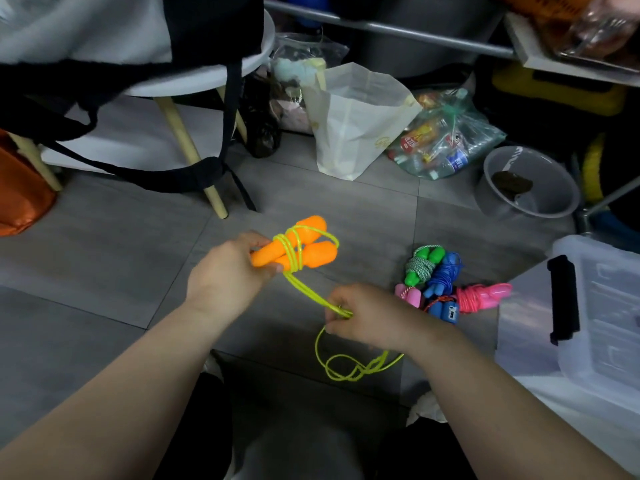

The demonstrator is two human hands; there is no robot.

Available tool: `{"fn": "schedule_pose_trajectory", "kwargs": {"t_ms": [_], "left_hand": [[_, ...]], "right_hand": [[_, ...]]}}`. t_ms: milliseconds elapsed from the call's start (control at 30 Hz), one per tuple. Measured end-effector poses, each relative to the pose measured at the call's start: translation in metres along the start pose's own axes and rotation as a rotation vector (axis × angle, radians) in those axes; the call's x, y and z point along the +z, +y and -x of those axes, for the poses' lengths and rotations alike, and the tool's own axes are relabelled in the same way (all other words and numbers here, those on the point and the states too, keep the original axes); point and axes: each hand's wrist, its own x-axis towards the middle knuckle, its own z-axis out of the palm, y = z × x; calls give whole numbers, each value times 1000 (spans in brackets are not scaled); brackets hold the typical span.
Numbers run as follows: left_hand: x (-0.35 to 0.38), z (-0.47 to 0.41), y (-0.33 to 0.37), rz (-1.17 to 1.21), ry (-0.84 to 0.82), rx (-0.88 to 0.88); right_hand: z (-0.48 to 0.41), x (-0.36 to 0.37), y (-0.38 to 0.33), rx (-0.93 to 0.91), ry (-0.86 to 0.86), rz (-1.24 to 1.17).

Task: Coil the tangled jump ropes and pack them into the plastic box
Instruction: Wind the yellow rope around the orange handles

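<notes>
**Item 1, orange-handled jump rope, in hand.** We hold its 2 orange handles (301, 249) side by side above the grey tile floor (104, 258). Our left hand (228, 271) grips their narrow ends, fingers (256, 239) curled over the top and thumb underneath. The yellow-green cord (308, 289) is wound several turns round both handles. From the winding it runs down to our right hand (367, 317), whose fingers (334, 303) are closed in a pinch on it. Beyond that hand the rest lies in loose loops (349, 367) on the floor, near our knees.

**Item 2, 5 coiled ropes, on the floor.** They are clustered together right of our hands, near the box:
- a green bundle (424, 265) with speckled cord
- a blue bundle (445, 273)
- a pink bundle (481, 296)
- a pale pink bundle (410, 295)
- a dark blue bundle (446, 310)

**Item 3, plastic box (602, 306).** It is clear, with a black latch (564, 299), and sits at the right edge. We cannot tell whether its lid is on.

**Item 4, surroundings.** We note 4 things: a white paper bag (356, 123), a clear bag of bottles (446, 136), a grey bowl (530, 181) and a white round table (194, 81) on wooden legs.
</notes>
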Motion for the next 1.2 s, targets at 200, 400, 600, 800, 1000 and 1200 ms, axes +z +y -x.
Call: {"fn": "schedule_pose_trajectory", "kwargs": {"t_ms": [200,400,600,800,1000,1200], "left_hand": [[2,-2,-21,-302,-582,113],[-1,4,-8,-7,-808,258],[-19,8,-3,358,-979,329],[-16,4,-5,717,-668,177],[-7,1,-1,722,-446,16],[2,-8,-5,485,-37,-10]], "right_hand": [[8,-11,-4,-157,82,87],[7,-16,0,-142,306,-318],[-1,-16,6,-159,318,-585],[-7,-6,12,19,283,-634],[-20,13,8,-7,268,-433],[-10,18,-7,-93,178,-162]]}}
